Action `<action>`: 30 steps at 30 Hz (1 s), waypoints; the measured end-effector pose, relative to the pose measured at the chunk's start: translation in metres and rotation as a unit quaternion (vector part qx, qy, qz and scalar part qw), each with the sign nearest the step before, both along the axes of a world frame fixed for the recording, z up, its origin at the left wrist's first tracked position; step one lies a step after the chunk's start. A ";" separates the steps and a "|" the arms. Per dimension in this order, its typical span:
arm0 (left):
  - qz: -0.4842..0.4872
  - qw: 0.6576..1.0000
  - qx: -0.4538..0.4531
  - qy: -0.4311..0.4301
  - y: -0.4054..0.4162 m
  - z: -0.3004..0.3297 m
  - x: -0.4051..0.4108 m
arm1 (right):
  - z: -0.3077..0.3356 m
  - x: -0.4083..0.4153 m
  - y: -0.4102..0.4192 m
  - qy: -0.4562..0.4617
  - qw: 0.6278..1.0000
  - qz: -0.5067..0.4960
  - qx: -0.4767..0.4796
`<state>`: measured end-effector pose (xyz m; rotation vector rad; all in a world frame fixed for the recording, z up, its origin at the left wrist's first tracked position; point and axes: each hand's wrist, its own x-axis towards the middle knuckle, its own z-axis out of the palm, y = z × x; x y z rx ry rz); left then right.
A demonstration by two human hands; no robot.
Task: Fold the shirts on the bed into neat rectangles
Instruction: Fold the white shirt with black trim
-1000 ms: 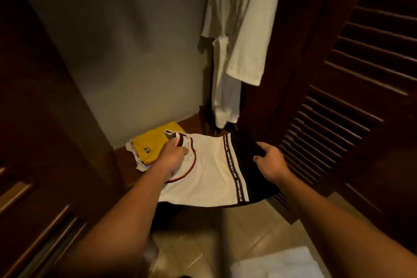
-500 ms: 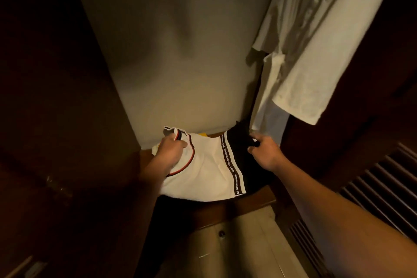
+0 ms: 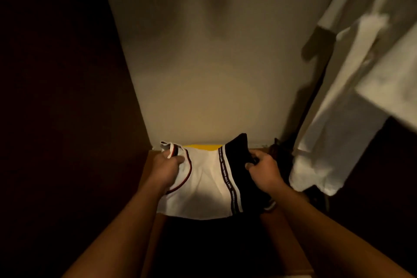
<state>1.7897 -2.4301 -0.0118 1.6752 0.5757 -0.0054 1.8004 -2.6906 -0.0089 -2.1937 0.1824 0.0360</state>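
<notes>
Two hands hold one folded white shirt with a black side panel and a black-and-white lettered stripe (image 3: 207,185), low in the middle of the frame, over a brown wooden shelf (image 3: 291,244) inside a dark wooden wardrobe. The left hand (image 3: 165,170) has its fingers curled round the shirt's red-and-black-trimmed collar end at the shirt's left side. The right hand (image 3: 262,171) pinches the black panel at the shirt's right side, fingers bent round the cloth. The shirt's near edge hangs past the front of the shelf. The stripe carries a line of small white capital letters running along its length; they are too blurred to read.

Just behind the shirt's far edge, a sliver of a yellow folded garment (image 3: 203,146) shows against the foot of the pale back wall (image 3: 203,52), mostly covered by the white shirt. At the right of the frame, a white towelling bathrobe (image 3: 361,88) hangs from the upper right corner down to the level of the shelf, its lower end just beside the right hand. The dark wooden side panel (image 3: 56,97) of the wardrobe fills the left of the frame.
</notes>
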 end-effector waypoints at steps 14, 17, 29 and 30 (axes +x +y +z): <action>0.094 0.991 -0.047 -0.082 0.003 -0.136 0.050 | -0.175 0.077 -0.020 -0.066 0.993 -0.010 0.095; 0.060 0.993 -0.020 -0.100 0.008 -0.133 0.066 | -0.172 0.092 -0.016 -0.067 0.991 -0.022 0.112; 0.009 0.992 0.051 -0.115 0.052 -0.132 0.148 | -0.174 0.168 0.007 -0.107 0.989 -0.038 0.096; 0.011 0.992 0.049 -0.120 0.054 -0.133 0.155 | -0.178 0.174 0.009 -0.109 0.988 -0.044 0.095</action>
